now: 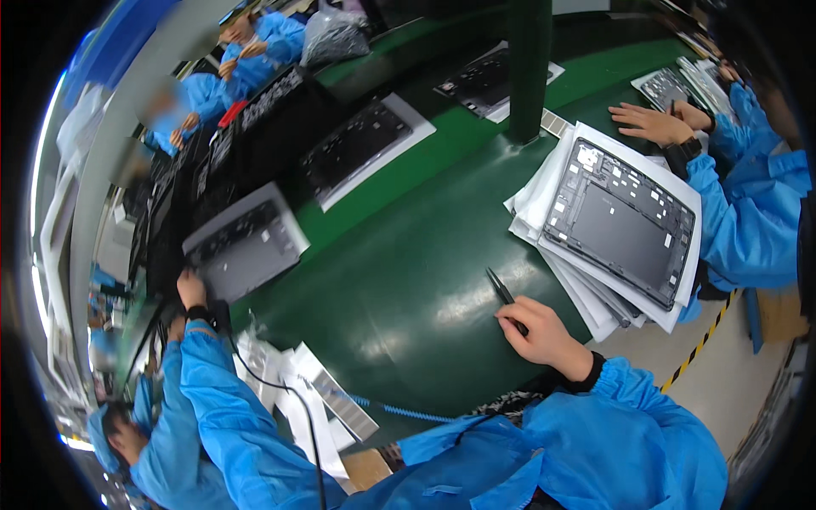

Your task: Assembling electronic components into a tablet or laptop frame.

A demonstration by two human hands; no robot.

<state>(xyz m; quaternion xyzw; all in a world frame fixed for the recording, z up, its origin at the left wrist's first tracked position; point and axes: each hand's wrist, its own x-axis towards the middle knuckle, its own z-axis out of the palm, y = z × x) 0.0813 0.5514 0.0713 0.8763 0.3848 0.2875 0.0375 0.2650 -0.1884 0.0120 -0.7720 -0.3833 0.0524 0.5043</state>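
My left hand (192,290) reaches far out to the left, its fingers closed at the near left corner of a dark tablet housing (246,251). A white sheet shows under that housing's edge. In my right hand (544,333), held over the bench at centre right, is a pair of black tweezers (501,287), the tips pointing away from me and to the left. Right of the tweezers stands a stack of tablet housings with white sheets between them. The top housing (625,223) lies inner side up, with small white patches along its far part.
Two more housings, one left of centre (357,146) and one farther back (484,82), lie along a green strip. A green post (529,72) rises from the bench (408,280). White paper strips (297,382) and a blue coiled cord (412,414) lie close by. Co-workers sit around.
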